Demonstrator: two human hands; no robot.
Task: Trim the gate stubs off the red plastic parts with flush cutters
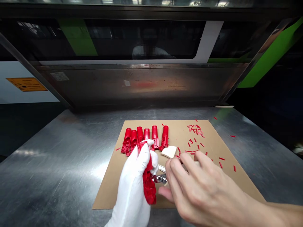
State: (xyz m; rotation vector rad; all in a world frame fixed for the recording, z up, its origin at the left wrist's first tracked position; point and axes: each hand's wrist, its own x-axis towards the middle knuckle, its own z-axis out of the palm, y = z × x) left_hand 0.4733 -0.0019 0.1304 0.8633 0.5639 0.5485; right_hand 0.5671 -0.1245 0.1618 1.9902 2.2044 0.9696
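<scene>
My left hand [133, 183], in a white glove, is closed around a red plastic part [149, 186]. The part is tilted, its lower end pointing toward me. My bare right hand [196, 186] is wrapped round a pair of cutting pliers [161, 178]; its handles are mostly hidden by my fingers. The metal jaws touch or nearly touch the side of the red part. Behind my left hand stands a row of several similar red plastic parts [165, 137] on a cardboard sheet [113, 189]. Between my hands a pale flat strip [162, 168] shows, its kind unclear.
Small red plastic offcuts [195, 129] are scattered over the right of the cardboard, a few on the metal table [63, 164]. An off-white curved piece [169, 152] lies beyond my hands. A metal panel [146, 83] rises at the back under a dark window [146, 39].
</scene>
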